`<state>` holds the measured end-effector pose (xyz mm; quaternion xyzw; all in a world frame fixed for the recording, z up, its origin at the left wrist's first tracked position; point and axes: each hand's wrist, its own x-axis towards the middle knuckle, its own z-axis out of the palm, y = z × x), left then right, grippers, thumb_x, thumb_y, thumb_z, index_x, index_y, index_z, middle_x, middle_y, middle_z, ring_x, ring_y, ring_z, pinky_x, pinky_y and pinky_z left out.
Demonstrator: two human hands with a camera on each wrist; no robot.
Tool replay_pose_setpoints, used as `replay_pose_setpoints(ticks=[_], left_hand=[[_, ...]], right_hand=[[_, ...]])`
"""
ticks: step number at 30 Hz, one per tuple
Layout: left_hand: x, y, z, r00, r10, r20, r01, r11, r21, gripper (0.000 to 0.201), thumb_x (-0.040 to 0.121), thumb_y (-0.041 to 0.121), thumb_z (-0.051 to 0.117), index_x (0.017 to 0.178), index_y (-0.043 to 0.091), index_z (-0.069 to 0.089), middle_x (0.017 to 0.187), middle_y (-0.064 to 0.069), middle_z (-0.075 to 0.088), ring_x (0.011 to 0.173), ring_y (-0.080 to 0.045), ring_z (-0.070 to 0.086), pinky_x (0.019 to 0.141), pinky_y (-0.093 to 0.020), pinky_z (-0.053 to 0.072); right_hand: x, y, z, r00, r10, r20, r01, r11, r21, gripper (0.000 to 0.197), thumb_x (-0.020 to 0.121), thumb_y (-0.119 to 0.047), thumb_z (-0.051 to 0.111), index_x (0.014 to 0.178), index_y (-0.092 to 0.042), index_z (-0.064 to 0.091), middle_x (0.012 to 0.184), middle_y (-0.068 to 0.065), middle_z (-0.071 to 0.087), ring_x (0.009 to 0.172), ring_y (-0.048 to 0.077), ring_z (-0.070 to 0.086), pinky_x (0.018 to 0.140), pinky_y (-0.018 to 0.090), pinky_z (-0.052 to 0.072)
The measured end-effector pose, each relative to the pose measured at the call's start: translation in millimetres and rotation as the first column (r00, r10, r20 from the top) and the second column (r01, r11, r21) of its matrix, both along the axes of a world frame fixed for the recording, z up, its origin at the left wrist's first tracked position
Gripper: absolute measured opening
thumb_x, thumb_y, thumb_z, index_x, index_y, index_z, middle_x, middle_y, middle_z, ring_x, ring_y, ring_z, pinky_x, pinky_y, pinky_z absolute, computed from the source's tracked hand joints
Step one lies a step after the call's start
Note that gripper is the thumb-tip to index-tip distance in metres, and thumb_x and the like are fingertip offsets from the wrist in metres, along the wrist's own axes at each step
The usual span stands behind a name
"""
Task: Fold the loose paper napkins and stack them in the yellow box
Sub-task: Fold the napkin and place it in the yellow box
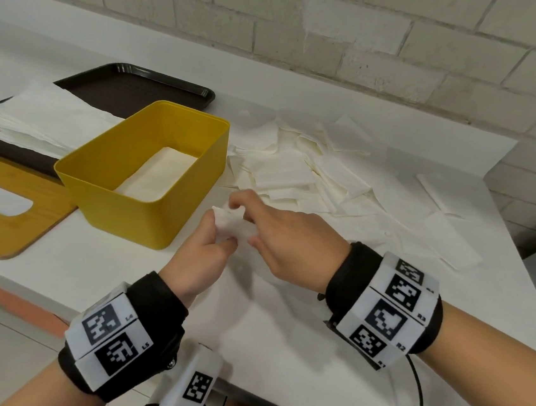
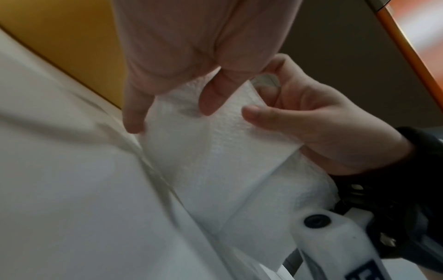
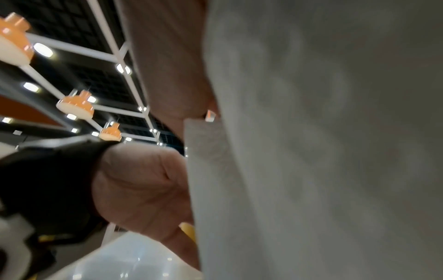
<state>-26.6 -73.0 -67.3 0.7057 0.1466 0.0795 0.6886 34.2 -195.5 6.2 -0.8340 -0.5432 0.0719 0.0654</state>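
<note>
Both my hands, left and right, pinch one napkin beside the box, probably aligning edges to fold.

White brick wall, white table, orange ceiling lamps, dark grid ceiling

Head view looks down; wrist views close, share napkin.

Both hands met at the fingertips: the left hand, thumb and fingers curled in a pinch, faced the right hand, whose fingers bent downward, both wrists wearing marker-covered bands.
</note>
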Motion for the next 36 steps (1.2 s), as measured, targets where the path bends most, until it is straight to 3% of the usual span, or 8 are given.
replay_pose_setpoints(ticks=[3, 7, 15, 19, 22, 25, 28, 36], left_hand=[[-1.3, 3.1, 1.7, 0.997, 0.074, -0.011, -0.074, 0.993, -0.087, 0.039, 0.092, -0.008, 0.036, 0.125, 0.012, 0.045, 0.118, -0.01, 0.059, 0.11, -0.023, 0.057, 0.089, -0.032, 0.046], [-1.6, 2.4, 3.5, 0.993, 0.116, -0.002, -0.116, 0.991, -0.074, 0.032, 0.091, -0.009, 0.04, 0.115, 0.012, 0.042, 0.107, -0.002, 0.056, 0.099, -0.015, 0.055, 0.075, -0.016, 0.047], [-3.2, -1.5, 10.0, 0.988, 0.156, -0.009, -0.156, 0.984, -0.092, 0.019, 0.093, 0.0, 0.046, 0.102, 0.017, 0.044, 0.108, -0.007, 0.057, 0.097, -0.018, 0.056, 0.077, -0.023, 0.048], [-8.6, 0.0, 19.6, 0.992, 0.123, 0.002, -0.12, 0.977, -0.178, 0.039, 0.088, 0.018, 0.057, 0.121, 0.015, 0.036, 0.099, -0.001, 0.062, 0.09, -0.013, 0.064, 0.085, -0.031, 0.052], [-13.0, 0.3, 28.6, 0.998, 0.048, 0.032, -0.041, 0.98, -0.197, 0.056, 0.072, 0.035, 0.061, 0.121, 0.02, 0.038, 0.085, 0.005, 0.065, 0.078, -0.005, 0.066, 0.082, -0.026, 0.052], [-14.1, -3.3, 38.4, 0.995, -0.011, 0.101, 0.034, 0.973, -0.229, 0.048, 0.071, 0.031, 0.058, 0.117, 0.024, 0.046, 0.103, 0.007, 0.07, 0.089, -0.003, 0.067, 0.07, -0.019, 0.053], [-14.0, 0.9, 45.4, 0.984, -0.021, 0.178, 0.045, 0.991, -0.128, 0.054, 0.082, 0.018, 0.064, 0.131, 0.024, 0.042, 0.123, 0.009, 0.062, 0.11, -0.007, 0.061, 0.082, -0.021, 0.053], [-30.4, 42.2, 77.7, 0.992, -0.111, 0.052, 0.114, 0.991, -0.073, 0.076, 0.068, 0.004, 0.075, 0.124, 0.035, 0.035, 0.108, 0.005, 0.07, 0.092, -0.015, 0.069, 0.067, -0.026, 0.057]], right_hand=[[2.7, -8.7, -1.1, 0.995, -0.105, -0.004, 0.104, 0.991, -0.085, 0.044, 0.094, -0.026, 0.047, 0.129, -0.015, 0.024, 0.116, 0.004, 0.055, 0.084, 0.026, 0.057, 0.068, 0.034, 0.046], [8.8, -12.2, -7.1, 0.966, -0.084, 0.246, 0.139, 0.967, -0.214, 0.017, 0.096, -0.012, 0.038, 0.113, -0.013, 0.038, 0.101, 0.001, 0.05, 0.072, 0.021, 0.043, 0.048, 0.027, 0.02], [22.1, -13.9, -5.2, 0.986, -0.124, 0.115, 0.141, 0.978, -0.157, 0.016, 0.099, -0.014, 0.032, 0.112, -0.014, 0.04, 0.103, 0.004, 0.055, 0.087, 0.025, 0.055, 0.064, 0.031, 0.037], [36.4, -21.5, 15.2, 0.949, -0.23, -0.216, 0.245, 0.968, 0.045, 0.004, 0.099, -0.021, 0.035, 0.098, -0.016, 0.035, 0.082, 0.005, 0.053, 0.081, 0.029, 0.053, 0.068, 0.034, 0.04], [46.2, -23.1, 21.6, 0.817, -0.241, -0.524, 0.416, 0.876, 0.245, 0.024, 0.098, -0.023, 0.037, 0.115, -0.007, 0.04, 0.113, 0.024, 0.057, 0.103, 0.04, 0.054, 0.091, 0.049, 0.045], [44.4, -11.9, 15.0, 0.64, -0.184, -0.746, 0.541, 0.797, 0.268, 0.024, 0.099, -0.023, 0.036, 0.122, -0.015, 0.033, 0.127, 0.011, 0.052, 0.115, 0.029, 0.053, 0.1, 0.051, 0.042], [41.2, 2.8, 8.6, 0.523, -0.105, -0.846, 0.577, 0.774, 0.261, 0.02, 0.099, -0.019, 0.036, 0.117, -0.02, 0.027, 0.122, 0.003, 0.052, 0.113, 0.023, 0.055, 0.1, 0.047, 0.044], [66.4, 35.2, 40.7, 0.719, 0.134, -0.682, 0.434, 0.68, 0.591, 0.061, 0.077, 0.004, 0.062, 0.106, -0.037, 0.027, 0.108, 0.013, 0.052, 0.094, 0.022, 0.056, 0.089, 0.041, 0.051]])
